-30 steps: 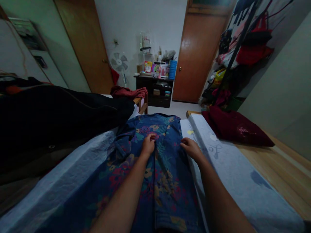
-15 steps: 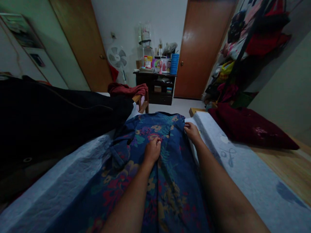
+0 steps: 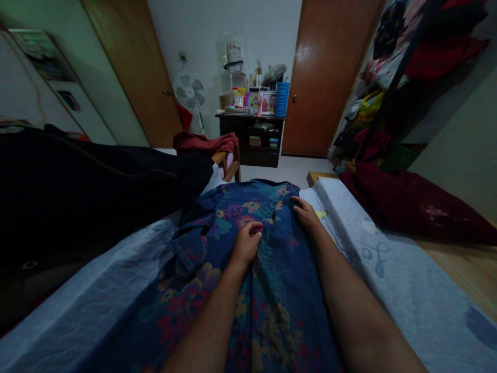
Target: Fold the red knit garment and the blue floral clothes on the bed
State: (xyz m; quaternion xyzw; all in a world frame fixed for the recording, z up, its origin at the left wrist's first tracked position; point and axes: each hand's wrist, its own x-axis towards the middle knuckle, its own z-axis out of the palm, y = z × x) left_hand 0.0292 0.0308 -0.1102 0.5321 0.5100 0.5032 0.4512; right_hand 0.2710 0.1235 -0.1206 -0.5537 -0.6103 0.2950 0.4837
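Observation:
A long blue floral dress [image 3: 217, 295] with a short cuffed sleeve on its left side lies spread over the bed. My left hand [image 3: 247, 243] is closed in a pinch on the cloth near the middle of the dress, above a long fold. Toward the far right edge of the dress, my right hand [image 3: 306, 213] rests with its fingers apart, index finger stretched over the fabric. The dress's right sleeve cannot be made out.
Left of the dress is a large black cloth [image 3: 97, 191]. A pale patterned mattress [image 3: 373, 264] lies beneath, with a dark red folded cloth [image 3: 415, 207] on the right. Beyond stand a wooden chair [image 3: 232, 170], a fan [image 3: 191, 91] and a dark cabinet [image 3: 248, 142].
My right hand has loosened from the dress's right edge, and its fingers have spread onto the cloth. My left hand stays at the middle, slightly shifted right. The view has turned a little left.

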